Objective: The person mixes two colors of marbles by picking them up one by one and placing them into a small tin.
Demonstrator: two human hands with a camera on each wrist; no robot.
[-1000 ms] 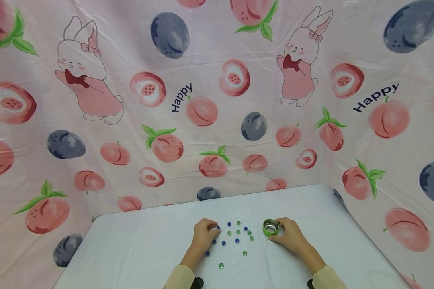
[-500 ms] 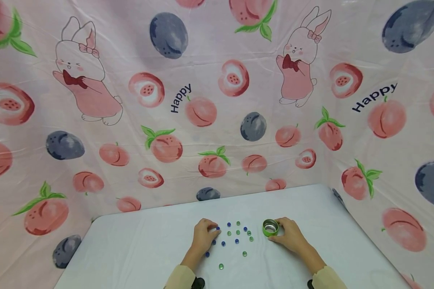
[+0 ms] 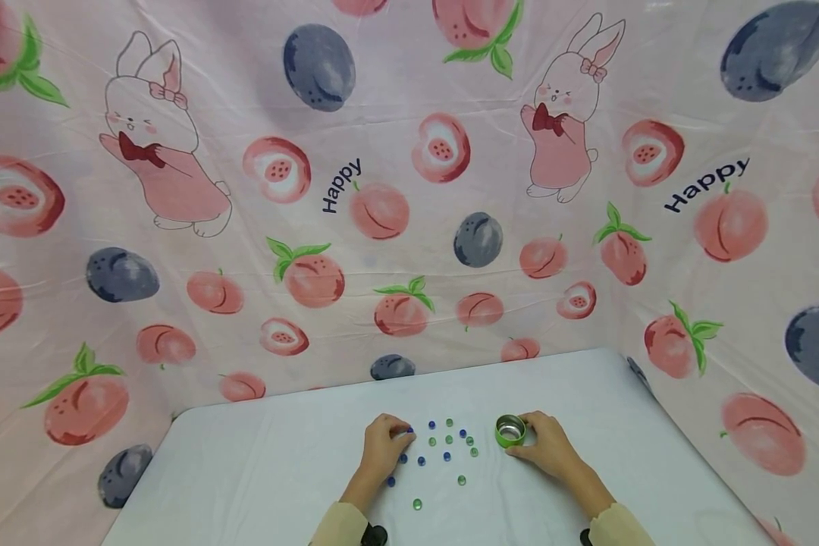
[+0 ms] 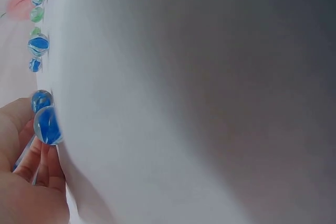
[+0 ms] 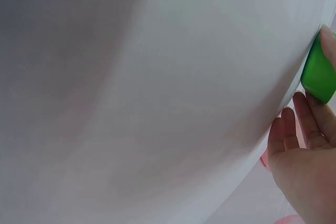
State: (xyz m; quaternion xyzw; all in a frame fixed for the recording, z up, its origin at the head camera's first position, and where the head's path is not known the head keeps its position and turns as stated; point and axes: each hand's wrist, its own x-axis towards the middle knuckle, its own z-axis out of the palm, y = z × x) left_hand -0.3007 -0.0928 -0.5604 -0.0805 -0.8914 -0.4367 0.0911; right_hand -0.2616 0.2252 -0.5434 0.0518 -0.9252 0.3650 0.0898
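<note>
On the left of the marble group, my left hand (image 3: 384, 444) pinches a blue marble (image 3: 410, 430) between thumb and forefinger, right at the tabletop. More blue marbles lie beside that hand, one (image 3: 391, 481) near the wrist; the left wrist view has a clear one with blue swirls (image 4: 50, 125) just by the fingers. My right hand (image 3: 549, 444) grips a small round green tin (image 3: 510, 431) from its right side, thumb at the near edge and fingers at the far edge. Its open top faces up and shows a silvery inside. The right wrist view catches only part of the tin's green wall (image 5: 317, 72).
Several blue and green marbles are scattered between the hands, among them a green marble (image 3: 461, 480) and a blue marble (image 3: 447, 456). Another green marble (image 3: 418, 503) lies closer to the front. A white table (image 3: 259, 462) backs onto a fruit-and-rabbit printed curtain (image 3: 382, 114).
Almost nothing differs. The view has shifted very slightly; both hands, the tin and the marbles keep their places.
</note>
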